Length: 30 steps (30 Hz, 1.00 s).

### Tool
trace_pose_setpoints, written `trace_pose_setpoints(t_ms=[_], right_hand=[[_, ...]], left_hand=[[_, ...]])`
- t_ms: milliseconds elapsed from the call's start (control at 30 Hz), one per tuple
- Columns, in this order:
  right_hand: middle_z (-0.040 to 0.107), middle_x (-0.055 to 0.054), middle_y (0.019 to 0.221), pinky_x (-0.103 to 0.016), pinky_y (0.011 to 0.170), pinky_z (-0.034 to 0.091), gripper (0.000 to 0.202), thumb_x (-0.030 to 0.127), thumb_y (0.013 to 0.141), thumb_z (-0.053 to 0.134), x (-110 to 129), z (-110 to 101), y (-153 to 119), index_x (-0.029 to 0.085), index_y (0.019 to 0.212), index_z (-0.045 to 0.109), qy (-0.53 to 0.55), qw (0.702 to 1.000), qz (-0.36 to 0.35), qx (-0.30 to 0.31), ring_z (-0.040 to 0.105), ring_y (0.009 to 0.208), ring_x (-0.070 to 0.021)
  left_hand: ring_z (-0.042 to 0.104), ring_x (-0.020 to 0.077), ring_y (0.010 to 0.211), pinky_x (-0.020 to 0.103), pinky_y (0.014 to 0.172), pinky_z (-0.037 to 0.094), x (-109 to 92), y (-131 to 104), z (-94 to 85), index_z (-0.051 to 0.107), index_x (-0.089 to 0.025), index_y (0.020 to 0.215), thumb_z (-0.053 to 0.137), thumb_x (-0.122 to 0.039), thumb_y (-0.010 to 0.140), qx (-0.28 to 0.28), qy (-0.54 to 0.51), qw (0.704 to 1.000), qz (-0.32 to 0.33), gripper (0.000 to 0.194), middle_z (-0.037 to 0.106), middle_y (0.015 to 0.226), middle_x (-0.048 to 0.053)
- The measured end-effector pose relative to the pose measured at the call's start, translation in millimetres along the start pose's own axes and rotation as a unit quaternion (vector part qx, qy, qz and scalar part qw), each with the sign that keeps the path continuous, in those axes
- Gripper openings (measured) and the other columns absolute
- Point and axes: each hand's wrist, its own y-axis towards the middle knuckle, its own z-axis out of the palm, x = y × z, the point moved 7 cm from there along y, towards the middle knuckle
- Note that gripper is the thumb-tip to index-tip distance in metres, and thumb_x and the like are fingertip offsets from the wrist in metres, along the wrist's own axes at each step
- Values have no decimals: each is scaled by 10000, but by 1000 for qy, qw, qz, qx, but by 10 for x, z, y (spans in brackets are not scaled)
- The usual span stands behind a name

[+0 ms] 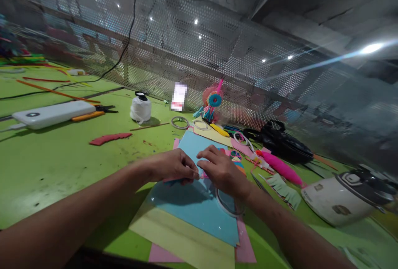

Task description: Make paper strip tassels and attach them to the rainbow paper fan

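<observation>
My left hand [178,167] is closed in a pinch above a stack of coloured paper; what sits between its fingertips is too small to make out. A bit of blue paper shows under that hand. Close beside it, my right hand [222,171] has its fingers bent and apart. A small pink piece [204,174] shows between the two hands, and I cannot tell which hand touches it. Beneath both lies a light blue sheet [192,213], on top of a pale yellow sheet [183,233] and a pink sheet [164,254]. A tape roll [229,210] rests under my right wrist.
To the left are a white power bank [59,113], orange-handled pliers [90,115], white thread [141,109] and a red paper strip [110,138]. A paper ornament [214,101] stands behind. Rightward lie a black pouch [284,144], a pink fuzzy roll [281,166] and a white container [337,196].
</observation>
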Motion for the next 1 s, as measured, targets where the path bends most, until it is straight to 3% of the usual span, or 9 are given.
trace_pose_setpoints(t_ms=[333,567,767,1000], right_hand=[[572,-136,1009,-357,758,435,137,102,858,456,-70,110,-140,143,881,584,74,994,72,21,484,941,-215],[591,-100,947,-313,781,442,107,96,841,502,-99,115,-139,151,851,593,201,971,126,-33,526,923,-177],[607,-50,825,-275,724,433,117,60,758,564,-208,103,-102,146,701,619,342,915,207,-47,559,773,-136],[568,-19,729,-251,635,397,56,166,700,657,-355,295,-175,126,711,695,534,793,292,-11,522,682,-110]], left_hand=[[348,53,437,176,401,267,-22,44,-76,624,-129,679,566,-397,736,-33,44,998,41,280,493,543,-29],[404,72,473,189,453,290,-10,82,-124,654,-114,787,606,-439,709,-85,43,994,54,338,518,542,-28],[457,91,539,201,511,338,-145,55,-161,624,-124,765,559,-404,750,-149,127,976,95,287,541,582,-19],[460,87,560,189,512,335,-205,-2,-134,616,-142,807,521,-415,789,-184,184,959,112,289,572,625,-13]])
